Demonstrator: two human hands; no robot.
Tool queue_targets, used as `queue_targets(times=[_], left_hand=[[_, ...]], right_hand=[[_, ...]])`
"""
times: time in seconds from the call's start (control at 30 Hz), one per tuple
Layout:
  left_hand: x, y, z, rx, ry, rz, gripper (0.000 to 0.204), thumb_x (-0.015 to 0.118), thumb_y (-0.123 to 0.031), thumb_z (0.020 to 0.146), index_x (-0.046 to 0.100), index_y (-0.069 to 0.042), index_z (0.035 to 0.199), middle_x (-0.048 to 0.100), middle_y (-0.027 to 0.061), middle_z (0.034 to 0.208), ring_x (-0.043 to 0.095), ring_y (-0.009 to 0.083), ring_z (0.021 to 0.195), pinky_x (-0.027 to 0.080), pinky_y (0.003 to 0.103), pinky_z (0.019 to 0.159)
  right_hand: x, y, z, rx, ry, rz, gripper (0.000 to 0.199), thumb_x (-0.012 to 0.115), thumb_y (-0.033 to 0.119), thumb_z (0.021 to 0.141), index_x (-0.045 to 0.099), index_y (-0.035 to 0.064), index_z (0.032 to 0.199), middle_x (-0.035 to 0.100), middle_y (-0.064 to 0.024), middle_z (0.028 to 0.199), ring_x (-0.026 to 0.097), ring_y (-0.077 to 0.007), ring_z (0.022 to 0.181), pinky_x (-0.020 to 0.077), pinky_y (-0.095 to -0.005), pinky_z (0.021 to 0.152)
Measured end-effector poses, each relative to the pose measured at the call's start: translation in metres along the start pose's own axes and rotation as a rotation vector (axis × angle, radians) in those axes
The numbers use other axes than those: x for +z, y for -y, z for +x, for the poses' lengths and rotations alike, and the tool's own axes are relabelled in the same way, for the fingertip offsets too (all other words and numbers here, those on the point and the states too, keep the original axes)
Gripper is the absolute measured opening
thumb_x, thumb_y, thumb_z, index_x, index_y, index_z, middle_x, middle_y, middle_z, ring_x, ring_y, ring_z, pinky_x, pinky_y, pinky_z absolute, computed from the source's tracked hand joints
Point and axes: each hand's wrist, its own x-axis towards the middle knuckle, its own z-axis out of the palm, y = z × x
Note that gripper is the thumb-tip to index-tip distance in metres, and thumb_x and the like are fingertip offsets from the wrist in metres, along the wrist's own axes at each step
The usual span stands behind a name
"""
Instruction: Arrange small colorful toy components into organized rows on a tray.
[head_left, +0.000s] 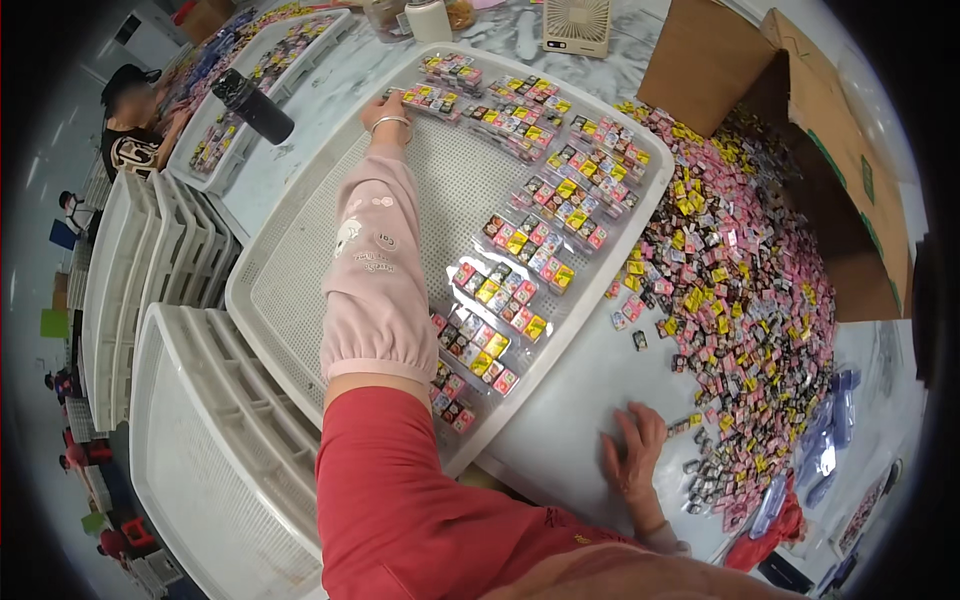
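My left hand (386,116) reaches to the far left side of a large white perforated tray (300,235). Its fingers close on the left end of a clear pack of small printed squares (428,101). Other clear packs (512,130), filled with pink, black and yellow squares, lie along the tray's far and right sides. On the table, my right hand (637,455) rests with its fingers apart and nothing visible in them. Close by its fingertips is a short row of small squares (684,426), at the edge of a big heap of loose squares (735,300).
A cardboard box (850,170) lies tipped behind the heap. White trays (215,440) are stacked at the left. A dark bottle (255,107), a small fan (577,25) and a red bag (770,535) are around the table. Another person (135,130) works at the far left.
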Motion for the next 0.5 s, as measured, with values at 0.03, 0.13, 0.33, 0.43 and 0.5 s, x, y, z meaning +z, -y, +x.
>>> queue_targets(times=[0.03, 0.13, 0.33, 0.43, 0.5], left_hand=[[0.002, 0.003, 0.001, 0.022, -0.014, 0.034, 0.029, 0.073, -0.013, 0.078, 0.059, 0.008, 0.092, 0.062, 0.0140, 0.068, 0.059, 0.0207, 0.046, 0.046, 0.032, 0.037], [0.007, 0.004, -0.003, 0.046, -0.029, 0.013, 0.026, 0.072, -0.012, 0.078, 0.060, 0.007, 0.091, 0.062, 0.0134, 0.067, 0.058, 0.0215, 0.046, 0.047, 0.034, 0.037], [0.001, 0.005, -0.002, 0.071, 0.017, 0.097, 0.039, 0.063, -0.021, 0.086, 0.054, 0.010, 0.108, 0.064, 0.0187, 0.077, 0.061, 0.0231, 0.046, 0.047, 0.035, 0.035], [-0.010, 0.030, 0.012, 0.064, -0.069, 0.075, 0.044, 0.057, -0.026, 0.089, 0.054, 0.011, 0.113, 0.065, 0.0240, 0.092, 0.067, 0.0303, 0.062, 0.054, 0.041, 0.051], [-0.018, 0.032, 0.030, 0.217, -0.180, 0.304, 0.042, 0.053, -0.027, 0.090, 0.055, 0.007, 0.115, 0.061, 0.0260, 0.109, 0.060, 0.0339, 0.097, 0.047, 0.042, 0.083]], right_hand=[[0.000, 0.000, 0.001, 0.007, 0.015, -0.007, 0.045, 0.073, 0.010, 0.067, 0.062, 0.0046, 0.111, 0.052, -0.0146, 0.121, 0.047, -0.0359, 0.111, 0.0369, -0.0468, 0.093], [0.001, 0.000, 0.000, 0.007, 0.009, 0.001, 0.045, 0.073, 0.012, 0.068, 0.062, 0.0050, 0.111, 0.051, -0.0148, 0.121, 0.047, -0.0360, 0.111, 0.0368, -0.0471, 0.094], [0.000, 0.000, -0.001, 0.034, 0.013, 0.001, 0.046, 0.073, 0.010, 0.066, 0.062, 0.0051, 0.111, 0.051, -0.0140, 0.122, 0.047, -0.0361, 0.111, 0.0370, -0.0475, 0.094], [0.000, -0.001, -0.001, 0.043, 0.016, -0.009, 0.046, 0.074, 0.011, 0.067, 0.062, 0.0051, 0.111, 0.051, -0.0137, 0.123, 0.046, -0.0361, 0.112, 0.0372, -0.0474, 0.093], [0.002, -0.004, -0.003, -0.027, -0.053, 0.013, 0.046, 0.074, 0.014, 0.068, 0.061, 0.0057, 0.111, 0.051, -0.0138, 0.124, 0.046, -0.0365, 0.112, 0.0371, -0.0478, 0.093]])
